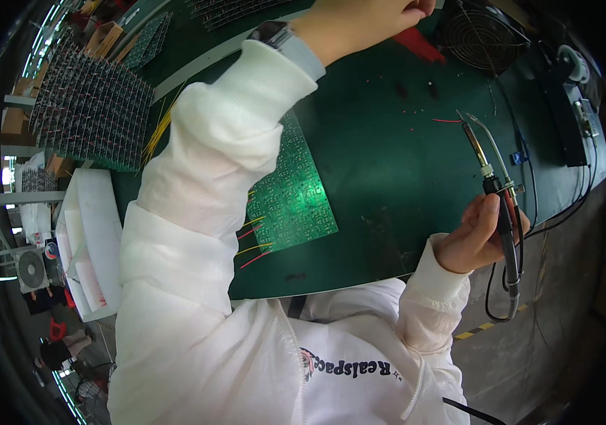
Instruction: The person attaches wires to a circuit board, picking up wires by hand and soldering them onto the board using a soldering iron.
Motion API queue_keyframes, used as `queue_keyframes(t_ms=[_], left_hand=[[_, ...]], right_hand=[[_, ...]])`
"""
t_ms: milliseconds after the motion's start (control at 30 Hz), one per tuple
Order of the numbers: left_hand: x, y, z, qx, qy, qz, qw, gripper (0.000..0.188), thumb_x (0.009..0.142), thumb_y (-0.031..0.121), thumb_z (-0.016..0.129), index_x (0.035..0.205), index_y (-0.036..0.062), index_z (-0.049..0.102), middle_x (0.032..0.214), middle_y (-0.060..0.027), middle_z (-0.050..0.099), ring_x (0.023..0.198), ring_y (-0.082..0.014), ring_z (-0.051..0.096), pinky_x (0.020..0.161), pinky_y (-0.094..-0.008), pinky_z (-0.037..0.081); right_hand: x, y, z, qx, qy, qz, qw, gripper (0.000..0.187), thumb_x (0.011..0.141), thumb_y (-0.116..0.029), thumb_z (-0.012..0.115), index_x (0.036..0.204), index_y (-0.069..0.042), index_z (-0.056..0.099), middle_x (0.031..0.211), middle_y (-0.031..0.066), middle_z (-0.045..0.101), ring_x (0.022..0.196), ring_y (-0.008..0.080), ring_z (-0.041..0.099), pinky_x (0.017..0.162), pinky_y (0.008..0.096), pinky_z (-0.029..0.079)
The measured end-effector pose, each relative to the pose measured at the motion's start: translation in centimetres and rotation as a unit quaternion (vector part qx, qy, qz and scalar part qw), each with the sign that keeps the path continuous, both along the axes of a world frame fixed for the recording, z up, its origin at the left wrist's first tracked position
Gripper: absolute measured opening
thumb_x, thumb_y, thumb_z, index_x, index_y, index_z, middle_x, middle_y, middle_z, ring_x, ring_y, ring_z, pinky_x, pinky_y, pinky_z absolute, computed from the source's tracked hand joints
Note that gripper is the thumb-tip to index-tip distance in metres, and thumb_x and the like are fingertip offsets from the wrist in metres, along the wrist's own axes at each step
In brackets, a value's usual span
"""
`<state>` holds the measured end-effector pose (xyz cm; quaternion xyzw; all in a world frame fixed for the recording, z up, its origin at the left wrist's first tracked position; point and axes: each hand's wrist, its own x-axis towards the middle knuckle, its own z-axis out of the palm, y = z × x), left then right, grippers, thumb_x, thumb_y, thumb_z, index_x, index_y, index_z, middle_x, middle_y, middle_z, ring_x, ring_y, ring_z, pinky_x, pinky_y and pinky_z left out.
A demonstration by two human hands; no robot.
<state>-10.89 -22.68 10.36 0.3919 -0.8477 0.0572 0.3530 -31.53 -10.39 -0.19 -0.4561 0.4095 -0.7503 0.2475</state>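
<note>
My right hand (474,237) is closed around the dark handle of a soldering iron (506,227), which has a thin bent metal tube running beside it. The iron points up and away over the bench, its tip close to a short red wire (446,120). My left hand (363,27) reaches across to the far side, its fingers curled and partly cut off by the upper edge. Just below those fingers lies a flat red thing (420,46). A green circuit board (292,195) rests under my left forearm, with yellow and red wires (255,250) at its near left end.
A round fan grille (483,39) stands at the far right, near a dark box-shaped unit (565,117) with cables. Stacked circuit boards (90,106) and yellow wires (161,131) are at the left, above a white foam box (94,241). Small scraps dot the green bench (381,184).
</note>
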Motion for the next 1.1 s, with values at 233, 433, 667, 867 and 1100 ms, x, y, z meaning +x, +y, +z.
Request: queue_keyframes(t_ms=[233, 433, 667, 867, 1100], left_hand=[[5.2, 18.3, -1.6, 0.088, 0.022, 0.201, 0.976, 0.014, 0.073, -0.006, 0.064, 0.085, 0.0016, 0.066, 0.081, -0.008, 0.06, 0.074, -0.0185, 0.059, 0.065, -0.0261, 0.046], [3.5, 27.3, -7.3, 0.167, 0.129, 0.381, 0.9, 0.018, 0.072, -0.003, 0.067, 0.088, 0.0047, 0.067, 0.082, -0.0052, 0.059, 0.071, -0.0176, 0.055, 0.059, -0.0283, 0.044], [4.3, 27.7, -8.9, 0.144, 0.125, 0.368, 0.91, 0.015, 0.069, -0.001, 0.07, 0.082, 0.0062, 0.065, 0.079, -0.0019, 0.06, 0.07, -0.02, 0.054, 0.061, -0.031, 0.042], [4.6, 27.6, -8.7, 0.139, 0.094, 0.351, 0.921, 0.015, 0.069, 0.003, 0.071, 0.082, 0.0076, 0.065, 0.079, -0.0004, 0.059, 0.069, -0.0188, 0.053, 0.062, -0.0309, 0.04], [4.7, 27.5, -8.5, 0.139, 0.049, 0.336, 0.93, 0.015, 0.069, 0.004, 0.072, 0.081, 0.0072, 0.065, 0.079, -0.0005, 0.058, 0.069, -0.0186, 0.053, 0.063, -0.0312, 0.039]], right_hand=[[2.1, 1.8, 0.9, 0.035, 0.041, 0.08, 0.995, 0.026, 0.082, -0.015, 0.065, 0.09, -0.001, 0.044, 0.058, 0.0055, 0.051, 0.044, 0.0076, 0.042, 0.043, 0.0198, 0.031], [5.5, 7.6, 0.8, 0.154, 0.034, 0.308, 0.938, 0.035, 0.074, -0.015, 0.072, 0.084, 0.0, 0.042, 0.073, 0.0077, 0.051, 0.066, 0.0127, 0.047, 0.06, 0.0251, 0.04], [7.0, 9.4, -0.3, 0.184, 0.068, 0.327, 0.924, 0.035, 0.074, -0.015, 0.072, 0.083, 0.0, 0.042, 0.071, 0.0085, 0.051, 0.061, 0.0119, 0.046, 0.057, 0.0251, 0.039], [6.7, 9.5, -0.8, 0.177, 0.08, 0.326, 0.925, 0.036, 0.073, -0.017, 0.072, 0.083, 0.001, 0.043, 0.07, 0.0079, 0.051, 0.059, 0.0114, 0.044, 0.055, 0.0248, 0.037], [6.7, 9.4, -0.8, 0.167, 0.106, 0.336, 0.921, 0.035, 0.073, -0.016, 0.072, 0.084, 0.001, 0.043, 0.069, 0.008, 0.051, 0.058, 0.0111, 0.045, 0.054, 0.0246, 0.038]])
